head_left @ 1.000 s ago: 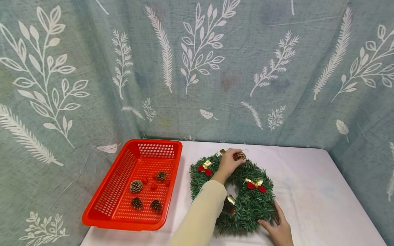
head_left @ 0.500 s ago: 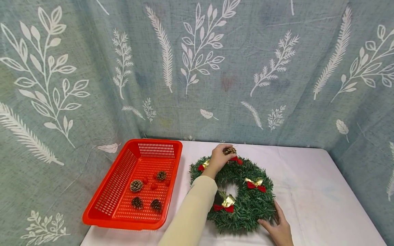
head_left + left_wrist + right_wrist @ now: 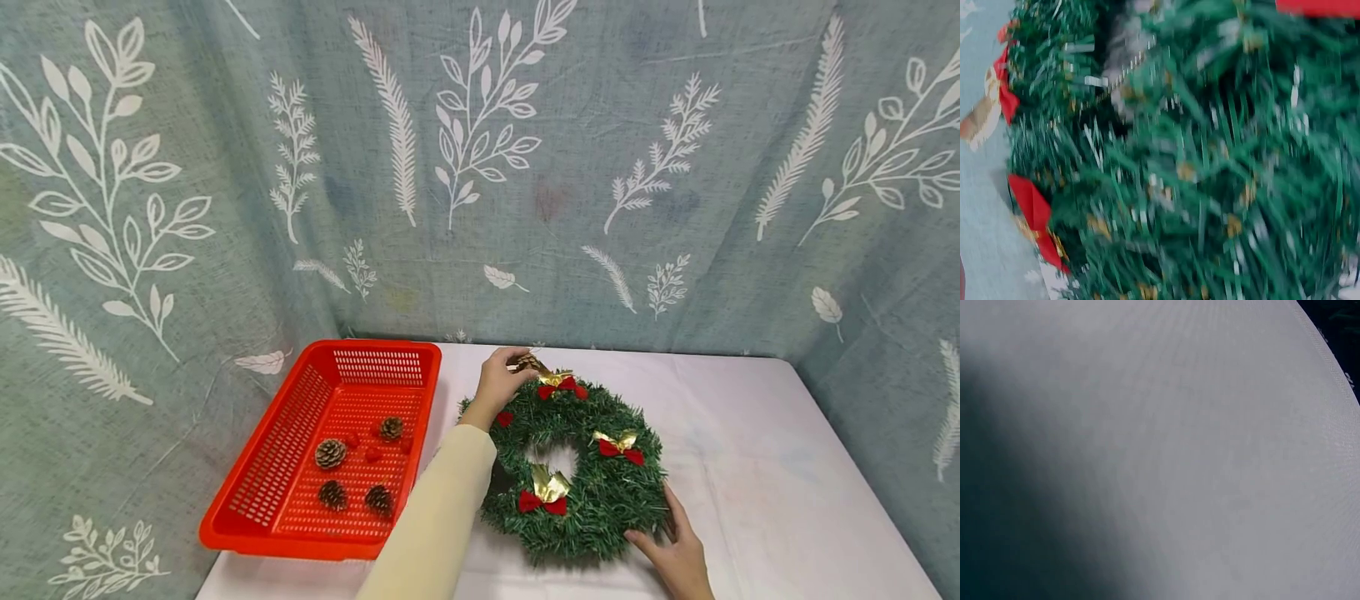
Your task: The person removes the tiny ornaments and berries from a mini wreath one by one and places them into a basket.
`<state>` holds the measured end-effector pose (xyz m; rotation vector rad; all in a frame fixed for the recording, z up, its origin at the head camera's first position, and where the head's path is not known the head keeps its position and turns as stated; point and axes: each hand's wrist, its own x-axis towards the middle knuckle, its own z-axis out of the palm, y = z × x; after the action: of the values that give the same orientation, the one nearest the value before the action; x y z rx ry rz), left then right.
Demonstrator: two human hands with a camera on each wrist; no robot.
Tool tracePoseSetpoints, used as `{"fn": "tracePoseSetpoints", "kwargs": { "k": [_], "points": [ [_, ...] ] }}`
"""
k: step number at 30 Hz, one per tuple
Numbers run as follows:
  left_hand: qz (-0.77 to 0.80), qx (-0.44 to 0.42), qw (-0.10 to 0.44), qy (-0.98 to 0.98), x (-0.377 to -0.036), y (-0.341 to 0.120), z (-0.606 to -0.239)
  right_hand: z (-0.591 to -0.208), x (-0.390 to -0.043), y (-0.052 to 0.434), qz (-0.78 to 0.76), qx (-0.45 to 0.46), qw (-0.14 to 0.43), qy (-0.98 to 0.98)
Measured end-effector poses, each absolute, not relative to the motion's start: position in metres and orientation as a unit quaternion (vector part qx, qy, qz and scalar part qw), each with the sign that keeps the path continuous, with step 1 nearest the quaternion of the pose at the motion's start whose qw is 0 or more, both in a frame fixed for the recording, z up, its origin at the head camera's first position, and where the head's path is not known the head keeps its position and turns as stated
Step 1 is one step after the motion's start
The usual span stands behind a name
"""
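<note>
In the head view, my left hand (image 3: 498,385) pinches a pine cone (image 3: 531,363) between fingers and thumb over the upper left edge of a green tinsel wreath (image 3: 592,508). Its fingers cover part of the cone. Several red and gold bows sit on the wreath, among them a front bow (image 3: 543,500) and a right bow (image 3: 618,448). My right hand (image 3: 678,550) touches the wreath's lower right edge with thumb and fingers spread. Close up in the left wrist view, wreath needles (image 3: 1210,175) are blurred, with a red bow (image 3: 1036,209) at the left.
Left of the wreath stands a red plastic basket (image 3: 247,475), with several pine cones and small red pieces inside. A white cloth (image 3: 780,483) covers the table. Patterned curtains (image 3: 555,208) hang behind and at both sides. Mostly pale, blurred surface (image 3: 1210,456) fills the right wrist view.
My left hand has moved left along the wreath's upper edge with the pine cone, uncovering the top bow and the front bow. My right hand stays at the lower right edge.
</note>
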<state>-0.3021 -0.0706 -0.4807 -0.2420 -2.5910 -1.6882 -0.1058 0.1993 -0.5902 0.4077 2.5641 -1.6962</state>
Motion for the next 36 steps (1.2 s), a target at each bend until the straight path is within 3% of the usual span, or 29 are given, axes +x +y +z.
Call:
{"fn": "tracePoseSetpoints", "kwargs": {
  "k": [10, 36],
  "points": [
    [-0.549, -0.058, 0.067, -0.831, -0.305, -0.099, -0.485, -0.593, -0.105, 0.200, -0.549, 0.125, 0.021, 0.826],
    [-0.543, 0.005, 0.067, -0.837, -0.308, -0.165, -0.460, -0.589, -0.105, 0.198, -0.533, 0.135, 0.025, 0.835]
  ]
}}
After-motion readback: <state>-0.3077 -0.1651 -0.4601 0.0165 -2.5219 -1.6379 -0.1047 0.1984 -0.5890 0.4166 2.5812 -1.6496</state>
